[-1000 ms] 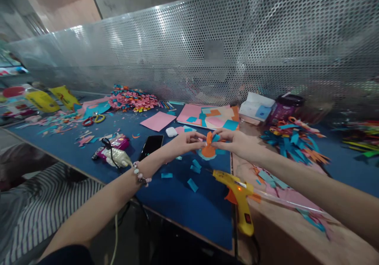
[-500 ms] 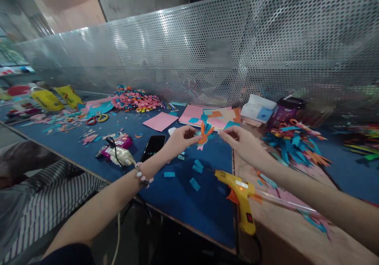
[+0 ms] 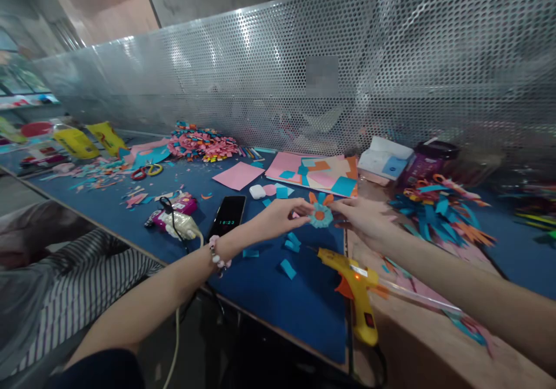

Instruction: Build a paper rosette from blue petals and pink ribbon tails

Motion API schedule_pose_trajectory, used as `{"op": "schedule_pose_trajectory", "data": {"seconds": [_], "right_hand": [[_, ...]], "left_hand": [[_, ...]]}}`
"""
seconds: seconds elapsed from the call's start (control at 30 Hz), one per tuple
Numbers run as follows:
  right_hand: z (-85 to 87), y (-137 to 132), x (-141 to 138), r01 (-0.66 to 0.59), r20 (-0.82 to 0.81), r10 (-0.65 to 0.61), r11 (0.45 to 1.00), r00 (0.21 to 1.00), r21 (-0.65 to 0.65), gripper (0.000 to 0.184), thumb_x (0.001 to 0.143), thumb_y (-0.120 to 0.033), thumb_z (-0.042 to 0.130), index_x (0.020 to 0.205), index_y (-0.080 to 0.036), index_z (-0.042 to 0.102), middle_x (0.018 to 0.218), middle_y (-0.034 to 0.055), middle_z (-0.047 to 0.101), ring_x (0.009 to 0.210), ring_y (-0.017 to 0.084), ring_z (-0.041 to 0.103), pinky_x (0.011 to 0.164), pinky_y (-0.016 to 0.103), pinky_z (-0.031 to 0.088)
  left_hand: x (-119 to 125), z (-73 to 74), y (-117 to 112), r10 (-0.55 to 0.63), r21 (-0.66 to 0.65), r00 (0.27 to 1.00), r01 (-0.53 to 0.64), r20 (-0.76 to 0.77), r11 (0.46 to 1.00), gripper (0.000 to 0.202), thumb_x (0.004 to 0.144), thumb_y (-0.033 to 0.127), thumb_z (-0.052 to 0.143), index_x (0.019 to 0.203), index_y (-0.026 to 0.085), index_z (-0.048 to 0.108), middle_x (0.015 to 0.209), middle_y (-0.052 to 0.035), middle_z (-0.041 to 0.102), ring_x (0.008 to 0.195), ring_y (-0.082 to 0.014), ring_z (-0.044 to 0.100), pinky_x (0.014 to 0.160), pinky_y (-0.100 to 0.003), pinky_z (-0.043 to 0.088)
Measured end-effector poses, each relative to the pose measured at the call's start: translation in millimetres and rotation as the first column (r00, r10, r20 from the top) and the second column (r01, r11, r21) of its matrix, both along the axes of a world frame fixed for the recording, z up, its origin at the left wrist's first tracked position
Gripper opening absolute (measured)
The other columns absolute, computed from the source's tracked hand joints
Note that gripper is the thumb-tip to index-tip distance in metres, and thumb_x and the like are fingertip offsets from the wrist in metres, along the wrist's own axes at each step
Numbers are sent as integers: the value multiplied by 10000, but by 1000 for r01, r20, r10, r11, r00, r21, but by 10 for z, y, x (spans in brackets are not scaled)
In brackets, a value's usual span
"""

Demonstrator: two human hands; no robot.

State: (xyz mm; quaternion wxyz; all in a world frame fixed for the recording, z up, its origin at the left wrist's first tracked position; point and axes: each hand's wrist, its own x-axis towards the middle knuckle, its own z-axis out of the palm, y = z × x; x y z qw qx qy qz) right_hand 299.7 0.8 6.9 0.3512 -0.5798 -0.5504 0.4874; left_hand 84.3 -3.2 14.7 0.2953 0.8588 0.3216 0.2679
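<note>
A small paper flower [image 3: 321, 217], teal and ruffled with an orange centre and orange petals on top, is held above the blue table. My left hand [image 3: 280, 218] pinches its left edge between thumb and fingers. From the right, my right hand [image 3: 362, 218] has its fingers closed at the flower's other edge, with the fingertips partly hidden. Below the hands lie loose teal paper strips [image 3: 288, 268]. A yellow glue gun [image 3: 354, 287] with a lit orange light rests nearby, its nozzle toward the strips.
A phone [image 3: 228, 218], a white earbud case [image 3: 258, 191] and pink paper [image 3: 238, 175] lie left of the flower. Scissors [image 3: 147, 171] and a heap of paper pieces [image 3: 202, 142] are farther off. Paper strips [image 3: 443, 212] pile up right; a perforated metal panel [image 3: 269, 88] stands behind.
The flower has moved right and slightly down, and now turns its teal ruffled face toward me. My right hand, apart from it before, has closed in at its right edge.
</note>
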Motion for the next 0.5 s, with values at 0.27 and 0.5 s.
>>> {"op": "schedule_pose_trajectory", "data": {"seconds": [0.27, 0.5], "right_hand": [[-230, 241, 249, -261, 281, 285, 958, 916, -118, 243, 892, -365, 581, 838, -133, 629, 745, 4, 644, 627, 109, 611, 554, 248, 505], [-11, 83, 341, -336, 665, 159, 930, 730, 146, 266, 885, -396, 568, 827, -149, 649, 693, 23, 640, 521, 102, 559, 478, 239, 459]], "left_hand": [[-319, -217, 233, -194, -39, 953, 190, -234, 981, 211, 813, 189, 651, 1018, 140, 672, 1001, -90, 700, 860, -159, 646, 726, -232, 478], [-299, -227, 235, -218, -26, 944, 219, -249, 975, 218, 832, 167, 629, 1045, 127, 658, 966, -92, 701, 844, -155, 648, 723, -227, 479]]}}
